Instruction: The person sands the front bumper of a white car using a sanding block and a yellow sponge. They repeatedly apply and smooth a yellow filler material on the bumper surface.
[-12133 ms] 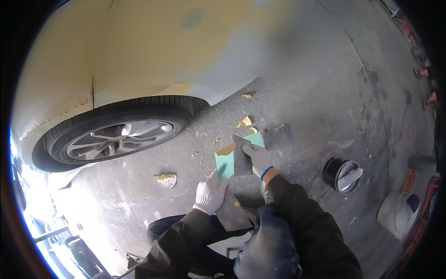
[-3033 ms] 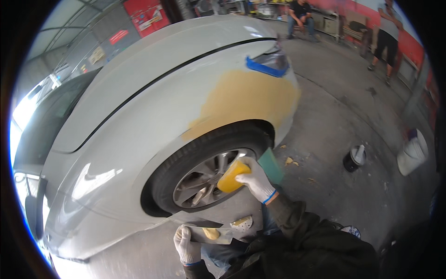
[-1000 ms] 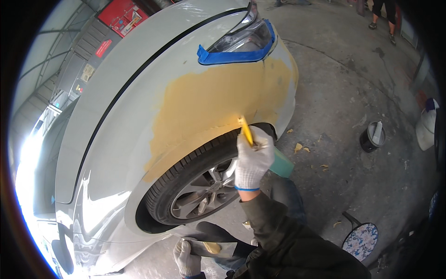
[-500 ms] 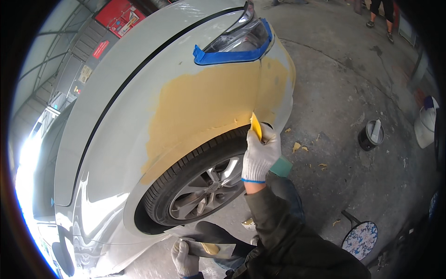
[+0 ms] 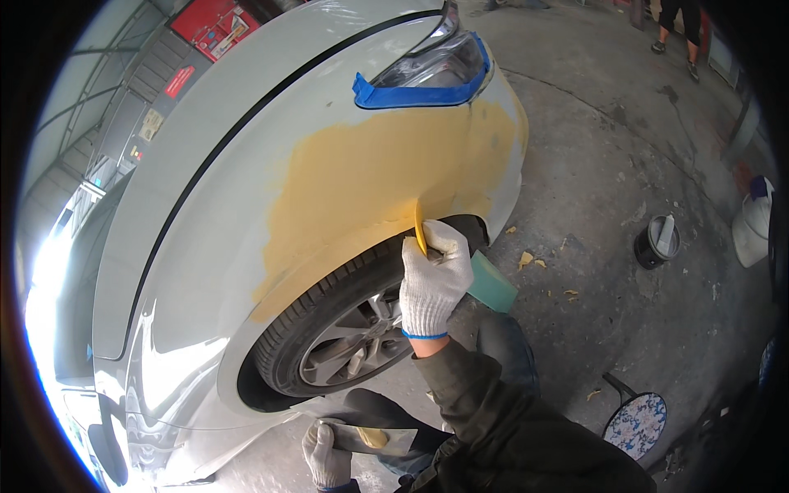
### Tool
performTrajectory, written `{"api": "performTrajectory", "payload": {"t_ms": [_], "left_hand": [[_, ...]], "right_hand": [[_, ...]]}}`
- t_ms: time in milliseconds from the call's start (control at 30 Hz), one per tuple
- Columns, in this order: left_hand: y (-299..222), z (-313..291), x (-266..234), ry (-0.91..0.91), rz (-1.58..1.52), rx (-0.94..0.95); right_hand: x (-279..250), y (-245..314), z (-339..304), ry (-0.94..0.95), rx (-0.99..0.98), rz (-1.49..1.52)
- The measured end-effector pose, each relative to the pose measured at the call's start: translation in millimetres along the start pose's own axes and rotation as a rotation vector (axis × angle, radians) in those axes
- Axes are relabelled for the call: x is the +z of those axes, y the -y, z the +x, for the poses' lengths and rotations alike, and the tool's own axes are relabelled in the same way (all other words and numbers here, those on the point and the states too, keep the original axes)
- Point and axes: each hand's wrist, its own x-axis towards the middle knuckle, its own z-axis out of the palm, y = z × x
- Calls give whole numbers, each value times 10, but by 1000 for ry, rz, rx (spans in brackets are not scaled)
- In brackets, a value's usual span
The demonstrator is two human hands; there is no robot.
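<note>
Has worn grey conc. floor (image 5: pixel 575 189) left of white bucket (image 5: pixel 753 230), w/ thin crack (image 5: pixel 592 104) & dark stain (image 5: pixel 670 94) above & left of same. Shows grey ribbed wall (image 5: pixel 160 70) far left of & above bucket, w/ red panel (image 5: pixel 212 29) & smaller red sign (image 5: pixel 179 80). Rises to pale roof (image 5: pixel 66 94) w/ thin dark framing, further left. Gets v. bright light (image 5: pixel 41 312) far left of bucket, approx. a bit lower.

Car fender (image 5: pixel 222 246): pale grey. Filler patch (image 5: pixel 353 172): ochre. Masking tape (image 5: pixel 419 97): blue. Spreader (image 5: pixel 420 227): yellow. Right glove (image 5: pixel 431 278): white, blue-edged. Plate (image 5: pixel 401 444): grey; putty (image 5: pixel 374 438): tan. Round disc (image 5: pixel 636 426), four o'clock: mottled blue, pink, white. Tin (image 5: pixel 649 251), three o'clock: black.
</note>
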Motion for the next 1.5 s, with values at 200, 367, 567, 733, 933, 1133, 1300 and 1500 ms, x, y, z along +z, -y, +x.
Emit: {"api": "performTrajectory", "payload": {"t_ms": [200, 367, 567, 733, 933, 1133, 1300, 1500], "left_hand": [[-38, -19, -61, -26, -26, -21], [-58, -50, -147, -22, -5, -40], [-31, -56, -214, -17, 2, -38], [25, -66, -242, -18, -9, -24], [125, -42, -370, -25, 61, 36], [132, -33, -299, -89, 100, 65], [117, -41, -276, -101, 81, 83], [106, -29, -292, -80, 105, 63]], "right_hand": [[65, 69, -130, 61, -18, 30], [128, 148, -285, 134, -21, 31], [238, 281, -430, 203, -134, 12], [211, 444, -547, 485, -92, 24], [-256, 304, -271, 183, 281, 160], [-500, -47, 309, -94, 243, 60], [-334, -109, 409, -98, 183, 32], [-330, 45, 384, -159, 190, 33]]}}
